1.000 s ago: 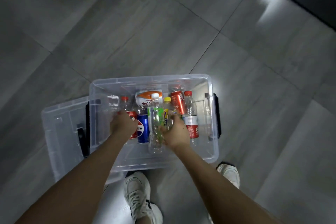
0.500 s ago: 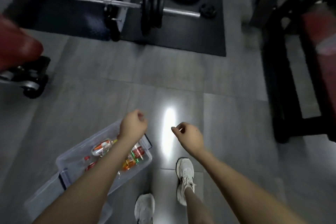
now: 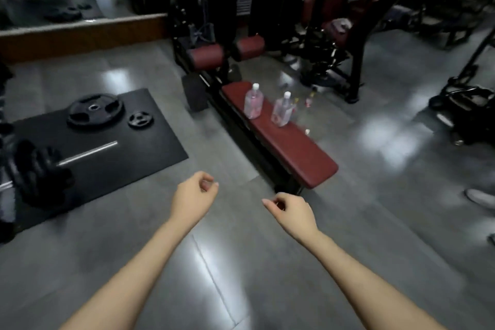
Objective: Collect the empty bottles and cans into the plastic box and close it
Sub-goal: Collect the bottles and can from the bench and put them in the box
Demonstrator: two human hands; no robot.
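Box gone from view; head lifted, hands withdrawn empty.
Best walk in close before reaching, then grip mid-body. Left hand [image 3: 194, 195] and right hand [image 3: 290, 213] loosely curled, apart, holding nothing. Ahead, two bottles [image 3: 253, 104] upright on bench [image 3: 294, 153]; smaller items [image 3: 309, 98], blurred, on floor [image 3: 375, 195] beyond.

Before me, the dark red bench [image 3: 300, 153] carries two clear bottles upright: the far bottle [image 3: 253, 104] and the near bottle [image 3: 281, 112].

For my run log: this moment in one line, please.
left hand empty; right hand empty; two bottles upright on bench; box not in view
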